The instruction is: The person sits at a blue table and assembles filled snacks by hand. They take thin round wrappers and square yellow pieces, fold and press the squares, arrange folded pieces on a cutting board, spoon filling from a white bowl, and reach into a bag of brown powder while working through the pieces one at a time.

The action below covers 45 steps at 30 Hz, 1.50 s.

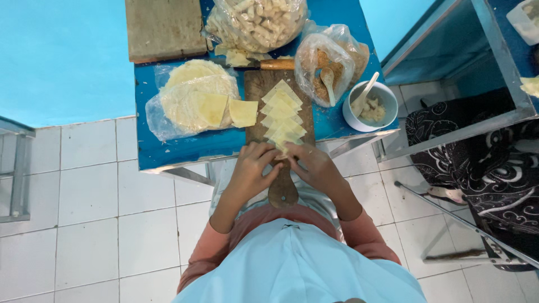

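We see the blue surface filling the upper middle of the frame, and its near edge is the first worry: the wooden cutting board juts past that edge toward the person, its handle hanging over the floor tiles, so a downward press there could tip it. On the board a row of pale dough squares overlaps like shingles; we judge that tugging one could drag its neighbours out of line. At the row's lower end the left hand and right hand meet, each grip pinched together on the nearest dough square, which is thin and could tear. The stack of round wrappers on plastic at left lies uncovered and may dry. At right, the white bowl with its spoon sits near the surface's corner, where an elbow could knock it.
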### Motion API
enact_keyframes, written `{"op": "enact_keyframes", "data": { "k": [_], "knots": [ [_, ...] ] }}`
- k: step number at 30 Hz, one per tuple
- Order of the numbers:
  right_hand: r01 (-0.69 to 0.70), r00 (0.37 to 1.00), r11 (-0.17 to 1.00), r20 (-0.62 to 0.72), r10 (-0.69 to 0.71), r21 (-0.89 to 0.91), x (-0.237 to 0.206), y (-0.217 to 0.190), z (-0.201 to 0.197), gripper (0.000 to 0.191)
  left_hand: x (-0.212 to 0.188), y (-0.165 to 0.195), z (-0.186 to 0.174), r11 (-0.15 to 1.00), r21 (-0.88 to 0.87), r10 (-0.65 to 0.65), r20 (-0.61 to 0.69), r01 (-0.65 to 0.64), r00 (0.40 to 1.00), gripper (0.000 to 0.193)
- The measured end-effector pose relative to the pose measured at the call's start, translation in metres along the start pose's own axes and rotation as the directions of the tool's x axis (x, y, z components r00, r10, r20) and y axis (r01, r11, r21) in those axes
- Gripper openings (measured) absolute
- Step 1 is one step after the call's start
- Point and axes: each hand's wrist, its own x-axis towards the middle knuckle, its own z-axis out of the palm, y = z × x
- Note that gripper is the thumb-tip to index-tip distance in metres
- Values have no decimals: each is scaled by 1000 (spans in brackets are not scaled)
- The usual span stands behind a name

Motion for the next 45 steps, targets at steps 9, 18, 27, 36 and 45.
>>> {"op": "enact_keyframes", "data": {
  "k": [9, 18, 27, 36, 45],
  "knots": [
    [28, 997, 1000, -69, -27, 13, -9, 12, 11, 53, -1, -4, 11, 996, -88, -13, -47, 9, 999, 19],
    [-357, 932, 895, 32, 362, 269, 4, 22, 20, 56, 13, -12, 20, 980, -78, -186, 4, 185, 983, 11],
    [12, 997, 999, -72, -10, 31, 3, 14, 13, 56, 16, -9, 17, 992, -45, -122, -17, 121, 992, 12],
    [86, 996, 996, 8, -85, -35, 6, 17, 5, 63, 13, -4, 5, 1000, -3, 11, 40, -11, 999, 17],
    [126, 992, 976, 7, -127, -179, 14, 23, 1, 62, 22, -10, 10, 994, -71, -84, 31, 86, 996, 14]
  ]
}}
